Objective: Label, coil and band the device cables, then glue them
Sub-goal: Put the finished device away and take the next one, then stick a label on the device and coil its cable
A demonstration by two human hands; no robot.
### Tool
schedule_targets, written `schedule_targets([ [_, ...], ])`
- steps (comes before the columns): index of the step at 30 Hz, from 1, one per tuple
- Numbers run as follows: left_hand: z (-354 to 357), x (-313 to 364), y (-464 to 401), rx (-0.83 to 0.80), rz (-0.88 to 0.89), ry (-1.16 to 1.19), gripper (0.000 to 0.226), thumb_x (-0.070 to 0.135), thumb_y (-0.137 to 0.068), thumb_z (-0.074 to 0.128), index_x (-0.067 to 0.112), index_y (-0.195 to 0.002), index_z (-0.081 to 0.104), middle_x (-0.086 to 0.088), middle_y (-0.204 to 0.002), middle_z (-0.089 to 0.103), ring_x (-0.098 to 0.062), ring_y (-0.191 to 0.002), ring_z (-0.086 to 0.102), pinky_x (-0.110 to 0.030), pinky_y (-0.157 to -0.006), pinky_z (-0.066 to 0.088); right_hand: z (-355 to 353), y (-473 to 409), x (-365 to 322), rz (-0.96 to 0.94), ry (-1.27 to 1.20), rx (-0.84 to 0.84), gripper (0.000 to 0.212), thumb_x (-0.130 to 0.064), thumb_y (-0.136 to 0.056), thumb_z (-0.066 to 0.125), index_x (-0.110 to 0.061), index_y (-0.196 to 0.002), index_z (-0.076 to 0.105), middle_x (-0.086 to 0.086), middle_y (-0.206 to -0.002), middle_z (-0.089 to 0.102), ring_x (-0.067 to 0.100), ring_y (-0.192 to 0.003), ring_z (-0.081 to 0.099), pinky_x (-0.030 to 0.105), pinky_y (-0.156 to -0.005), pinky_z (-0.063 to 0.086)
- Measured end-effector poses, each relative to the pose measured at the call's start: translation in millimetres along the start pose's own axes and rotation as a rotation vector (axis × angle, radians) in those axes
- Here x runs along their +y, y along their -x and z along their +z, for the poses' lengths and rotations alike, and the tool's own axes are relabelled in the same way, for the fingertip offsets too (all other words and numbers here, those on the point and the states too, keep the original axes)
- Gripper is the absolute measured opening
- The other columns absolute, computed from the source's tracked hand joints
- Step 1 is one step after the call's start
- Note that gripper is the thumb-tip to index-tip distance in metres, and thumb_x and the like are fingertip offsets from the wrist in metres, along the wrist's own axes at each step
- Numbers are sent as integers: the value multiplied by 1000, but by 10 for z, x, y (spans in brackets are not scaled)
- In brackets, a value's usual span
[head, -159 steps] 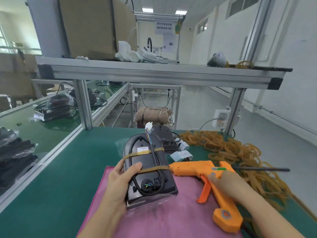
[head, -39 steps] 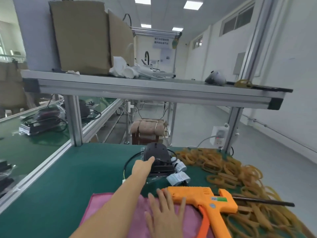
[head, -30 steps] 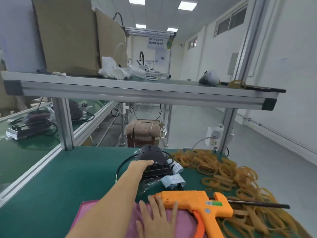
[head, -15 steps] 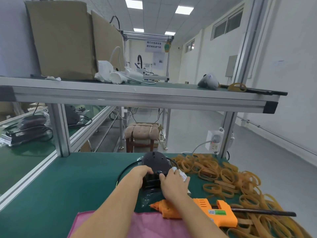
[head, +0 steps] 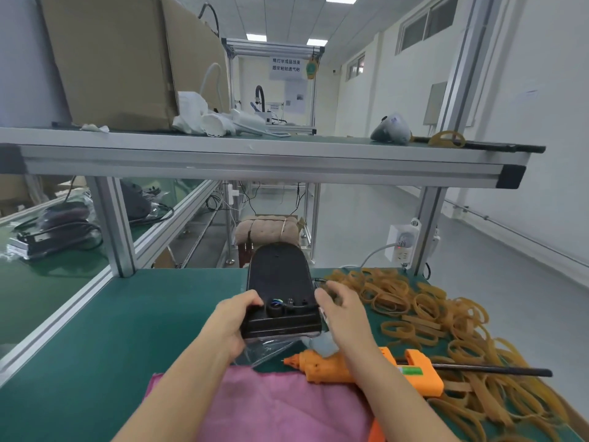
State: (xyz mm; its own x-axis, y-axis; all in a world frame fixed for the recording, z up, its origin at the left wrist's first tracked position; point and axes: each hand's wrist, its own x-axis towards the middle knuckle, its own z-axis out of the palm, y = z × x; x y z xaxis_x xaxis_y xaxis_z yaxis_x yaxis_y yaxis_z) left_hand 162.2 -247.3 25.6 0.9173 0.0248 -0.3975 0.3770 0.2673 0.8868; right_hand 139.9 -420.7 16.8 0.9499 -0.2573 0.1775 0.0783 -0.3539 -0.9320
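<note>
Green table carries a black oblong plastic device; left hand fingers grip its near corner, right hand fingers curl beside it, their hold unclear.

Black device tilted above green bench, orange glue gun lying nearby

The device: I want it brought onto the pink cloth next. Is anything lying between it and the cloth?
Nearly clear. The device, held by both hands, sits just beyond the cloth. Only clear plastic wrap lies between; the glue gun's nozzle points in from the right.
</note>
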Motion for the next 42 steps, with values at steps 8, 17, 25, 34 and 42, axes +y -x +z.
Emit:
schedule_targets([
  [8, -405, -411, 878, -1, -32, -153, 17, 1, -84, 49, 8, -68, 51, -14, -69, 45, -19, -60, 44, -23, -50, 37, 24, 250, -140, -44, 80, -354, 36, -13, -97, 47, -16, -132, 57, -5, -126, 60, 10, -111, 55, 21, -94, 41],
  [17, -844, -661, 1071, 47, 321, -663, 16, 23, -69, 67, 19, -81, 77, 1, -76, 73, -11, -70, 62, -32, -78, 52, 157, 556, 44, -538, 752, -506, 48, -3, -95, 39, -21, -138, 47, -5, -140, 47, 27, -113, 55, 36, -92, 43],
  [25, -562, -224, 954, 406, 541, -1534, 45, 70, -85, 40, 30, -84, 61, 11, -91, 57, -11, -91, 60, -27, -71, 40, -151, 169, 123, -482, 933, -80, 51, -22, -100, 36, -37, -147, 24, -1, -131, 45, 31, -94, 63, 38, -69, 45],
  [34, 703, -181, 100, -169, 765, -1332, 40, 22, -95, 52, 26, -135, 50, -5, -132, 54, -24, -123, 42, -35, -100, 37, -336, -320, 293, -47, 902, -419, 52, -4, -89, 40, -27, -134, 55, 8, -136, 57, 26, -116, 57, 34, -91, 49],
  [42, 782, -292, -285, -267, 378, -1403, 23, 9, -75, 74, 7, -98, 69, -7, -99, 68, -19, -87, 59, -37, -87, 53, -433, -171, 334, -72, 785, -192, 31, -16, -91, 45, -20, -116, 62, 3, -118, 61, 23, -106, 57, 36, -88, 47],
])
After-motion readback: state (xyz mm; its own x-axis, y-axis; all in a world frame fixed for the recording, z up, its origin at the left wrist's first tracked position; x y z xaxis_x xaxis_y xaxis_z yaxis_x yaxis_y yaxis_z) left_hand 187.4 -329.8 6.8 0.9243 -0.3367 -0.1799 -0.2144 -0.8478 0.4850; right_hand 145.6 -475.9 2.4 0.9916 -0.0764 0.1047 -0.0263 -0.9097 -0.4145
